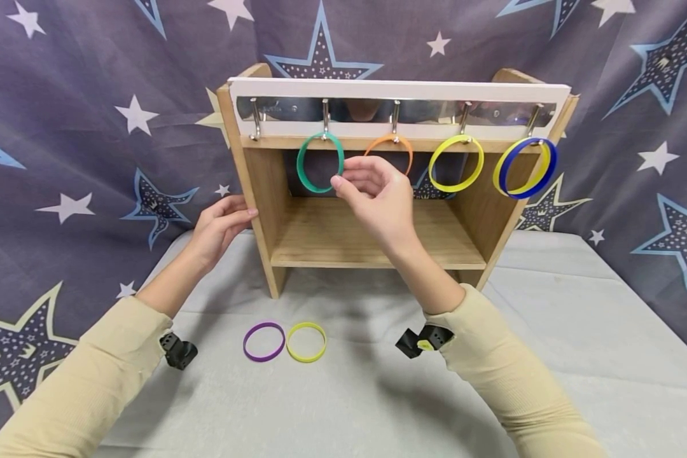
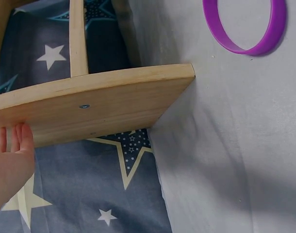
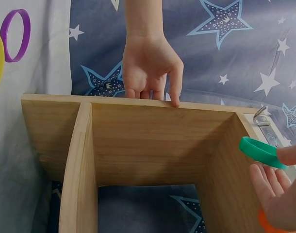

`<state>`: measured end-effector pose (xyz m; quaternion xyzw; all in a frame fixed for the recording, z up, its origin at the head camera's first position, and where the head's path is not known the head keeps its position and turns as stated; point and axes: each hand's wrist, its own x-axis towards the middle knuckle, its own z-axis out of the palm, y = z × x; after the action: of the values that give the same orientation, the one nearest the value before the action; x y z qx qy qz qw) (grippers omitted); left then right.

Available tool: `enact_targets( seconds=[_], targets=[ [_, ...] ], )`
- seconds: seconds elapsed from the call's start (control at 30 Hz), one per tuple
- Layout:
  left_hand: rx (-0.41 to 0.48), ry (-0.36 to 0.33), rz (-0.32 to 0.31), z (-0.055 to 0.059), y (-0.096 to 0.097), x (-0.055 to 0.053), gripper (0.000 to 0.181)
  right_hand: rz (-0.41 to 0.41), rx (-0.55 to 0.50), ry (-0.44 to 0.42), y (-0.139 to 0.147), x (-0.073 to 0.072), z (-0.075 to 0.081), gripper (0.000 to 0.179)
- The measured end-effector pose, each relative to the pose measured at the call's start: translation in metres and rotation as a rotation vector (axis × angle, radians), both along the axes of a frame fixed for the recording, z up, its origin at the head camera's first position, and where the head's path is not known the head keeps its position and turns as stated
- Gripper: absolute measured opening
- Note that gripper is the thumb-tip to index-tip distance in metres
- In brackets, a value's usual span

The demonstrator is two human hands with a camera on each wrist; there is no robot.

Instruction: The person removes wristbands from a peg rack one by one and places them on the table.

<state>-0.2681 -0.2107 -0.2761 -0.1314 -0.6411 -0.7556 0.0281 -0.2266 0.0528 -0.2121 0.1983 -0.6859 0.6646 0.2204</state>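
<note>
Nearest the cam: two beige sleeves (image 1: 91,375), one per arm, each w/ a black wrist cam (image 1: 179,351) by the cuff. The person's R hand (image 1: 380,200) pinches the R edge of a green silicone wristband (image 1: 300,164) b/w thumb & fingers. The band is up at the 2nd hook (image 1: 325,114) from L, its top at the hook's tip; can't tell if it's looped over. L hand (image 1: 220,232) is at the L side panel (image 1: 243,159) of a wooden shelf unit (image 1: 343,232): fingers extended, tips against the panel's outer face, thumb on its front edge.

The hooks sit on a shiny metal strip along a white board (image 1: 423,89) across the unit's top front. Going R: an orange wristband (image 1: 410,156) on the 3rd hook, partly behind the R hand; a yellow one (image 1: 454,188) on the 4th; on the 5th, a blue wristband (image 1: 554,156) overlapping another yellow one (image 1: 495,173).

On the lt. grey cloth (image 1: 235,407) in front of the unit, a purple wristband (image 1: 263,359) lies flat just L of a 3rd yellow one (image 1: 307,360). Bkgd: dark star-print curtain (image 1: 91,70).
</note>
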Motion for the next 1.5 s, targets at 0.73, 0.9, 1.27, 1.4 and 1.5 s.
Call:
enact_targets(
  seconds=[0.73, 0.9, 1.27, 1.4, 1.5],
  targets=[
    [-0.040, -0.022, 0.007, 0.000, -0.001, -0.002, 0.017, 0.138, -0.169, -0.028, 0.000, 0.012, 0.013, 0.023],
    [-0.011, -0.010, -0.002, -0.001, -0.001, -0.002, 0.016, 0.145, -0.178, -0.017, 0.000, 0.015, 0.015, 0.023],
    [-0.013, -0.005, -0.002, -0.002, -0.001, -0.002, 0.016, 0.180, -0.155, -0.097, -0.001, 0.023, 0.009, 0.023],
    [-0.010, -0.006, -0.001, -0.002, -0.001, -0.002, 0.016, 0.187, -0.138, -0.159, 0.000, 0.021, 0.003, 0.023],
    [-0.011, -0.006, 0.000, -0.002, -0.001, -0.002, 0.016, 0.203, -0.134, -0.202, 0.001, 0.019, -0.003, 0.024]
  ],
)
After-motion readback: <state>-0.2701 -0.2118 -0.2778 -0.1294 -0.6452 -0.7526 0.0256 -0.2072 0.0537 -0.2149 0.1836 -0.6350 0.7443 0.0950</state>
